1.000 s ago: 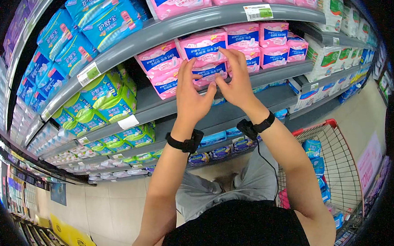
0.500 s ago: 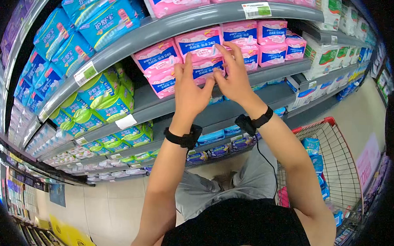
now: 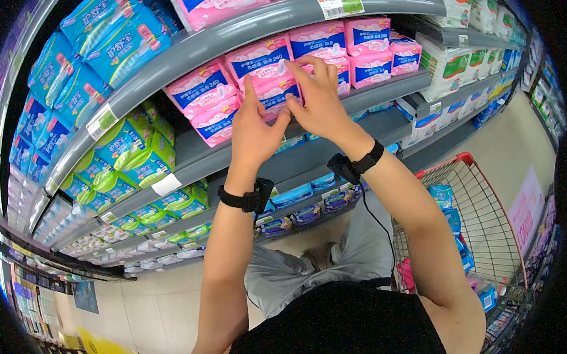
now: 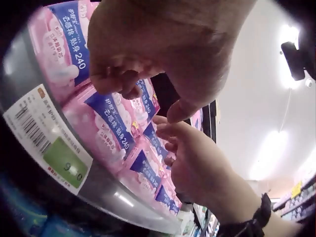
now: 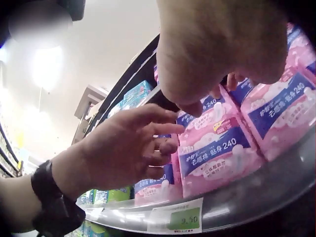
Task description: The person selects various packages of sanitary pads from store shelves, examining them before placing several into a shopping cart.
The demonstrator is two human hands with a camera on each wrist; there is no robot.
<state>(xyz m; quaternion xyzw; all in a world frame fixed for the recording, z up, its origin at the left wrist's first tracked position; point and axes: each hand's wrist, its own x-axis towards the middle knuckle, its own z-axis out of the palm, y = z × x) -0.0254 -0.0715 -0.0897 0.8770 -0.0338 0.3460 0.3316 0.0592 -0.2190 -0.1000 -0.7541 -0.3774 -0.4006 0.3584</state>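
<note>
Pink packs of sanitary pads marked 240 are stacked two high on a grey shelf. In the head view my left hand (image 3: 257, 135) is at the left front of one stack, its index fingertip over the upper pack (image 3: 257, 59) near its lower left corner. My right hand (image 3: 325, 103) is at that stack's right side, fingers bent a little and fingertips over the pack's right edge. Both thumbs are before the lower pack (image 3: 279, 96). In the right wrist view, the left hand (image 5: 123, 148) has loosely spread fingers beside the packs (image 5: 217, 153). Neither hand is closed round a pack.
Blue packs (image 3: 122, 40) and green packs (image 3: 130, 148) fill shelves to the left; white packs (image 3: 449, 70) stand to the right. A price tag (image 3: 340, 5) hangs on the shelf edge above the hands. A wire shopping cart (image 3: 484, 211) holding blue packs stands at the right.
The head view has shifted, so the shelves and both hands appear further left. Both hands stay around the same pink stack, with only slight finger movement.
</note>
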